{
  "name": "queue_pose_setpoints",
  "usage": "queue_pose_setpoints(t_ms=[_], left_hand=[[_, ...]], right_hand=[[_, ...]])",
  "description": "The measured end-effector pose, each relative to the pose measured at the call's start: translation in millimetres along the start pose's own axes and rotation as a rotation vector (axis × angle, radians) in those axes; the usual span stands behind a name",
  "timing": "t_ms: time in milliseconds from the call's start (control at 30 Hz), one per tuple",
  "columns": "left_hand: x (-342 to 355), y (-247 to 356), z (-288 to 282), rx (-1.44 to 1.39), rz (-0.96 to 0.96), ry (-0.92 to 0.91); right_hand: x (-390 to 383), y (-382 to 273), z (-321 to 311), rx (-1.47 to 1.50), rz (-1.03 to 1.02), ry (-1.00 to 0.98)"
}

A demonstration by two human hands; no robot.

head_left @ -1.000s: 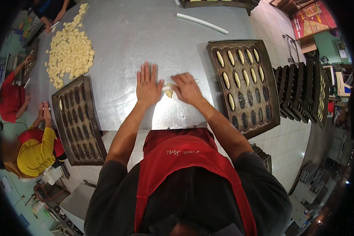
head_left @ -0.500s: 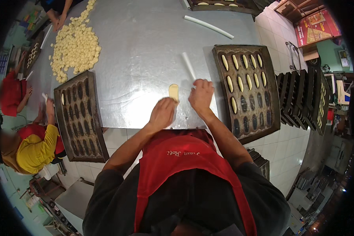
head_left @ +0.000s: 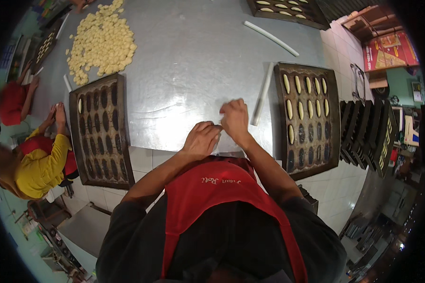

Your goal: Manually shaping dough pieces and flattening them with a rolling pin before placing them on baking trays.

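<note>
My left hand (head_left: 202, 140) is at the front edge of the metal table (head_left: 184, 61), fingers bent and pressed together. The dough piece it touched a moment earlier is out of sight, apparently under its fingers. Close by on the right, my right hand (head_left: 234, 120) has curled fingers, slightly blurred; what they hold, if anything, is hidden. A white rolling stick (head_left: 263, 94) lies free to its right, along a dark baking tray (head_left: 335, 122) with hollows. Slim pale dough rolls (head_left: 301, 110) fill that tray's far hollows.
Another hollowed tray (head_left: 124, 127) on the left holds one dough roll (head_left: 80, 105). A heap of dough pieces (head_left: 104, 42) lies far left. Another white stick (head_left: 271, 37) and a filled tray (head_left: 323, 21) are at the back. Stacked trays (head_left: 359, 132) stand right; co-workers (head_left: 45, 158) work left.
The flat dough strip has gone from sight at my hands. My hands have come closer together. The rolling stick has moved right, beside the tray. The view has shifted.
</note>
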State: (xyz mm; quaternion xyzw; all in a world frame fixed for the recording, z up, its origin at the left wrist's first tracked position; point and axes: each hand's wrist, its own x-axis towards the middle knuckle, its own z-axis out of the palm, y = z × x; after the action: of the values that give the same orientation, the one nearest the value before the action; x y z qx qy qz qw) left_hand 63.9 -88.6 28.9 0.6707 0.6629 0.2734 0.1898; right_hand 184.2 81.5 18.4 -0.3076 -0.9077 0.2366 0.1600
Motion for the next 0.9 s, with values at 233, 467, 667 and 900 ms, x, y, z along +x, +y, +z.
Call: queue_pose_setpoints(t_ms=[233,467,667,900], left_hand=[[7.5,-138.3,-107.2,0.160,-0.266,0.389],[42.1,-291.2,-244.5,0.596,-0.643,0.424],[56.4,-342.7,-271.6,0.681,-0.479,0.283],[90.5,-240.6,-204.3,-0.037,-0.496,0.485]], right_hand=[[-60.6,-39.4,17.8,-0.172,-0.067,-0.198],[47.6,-31.8,23.5,-0.356,-0.009,-0.065],[9.0,-32.5,26.4,-0.124,0.019,0.022],[-58.3,-0.3,-14.5,0.018,0.030,0.034]])
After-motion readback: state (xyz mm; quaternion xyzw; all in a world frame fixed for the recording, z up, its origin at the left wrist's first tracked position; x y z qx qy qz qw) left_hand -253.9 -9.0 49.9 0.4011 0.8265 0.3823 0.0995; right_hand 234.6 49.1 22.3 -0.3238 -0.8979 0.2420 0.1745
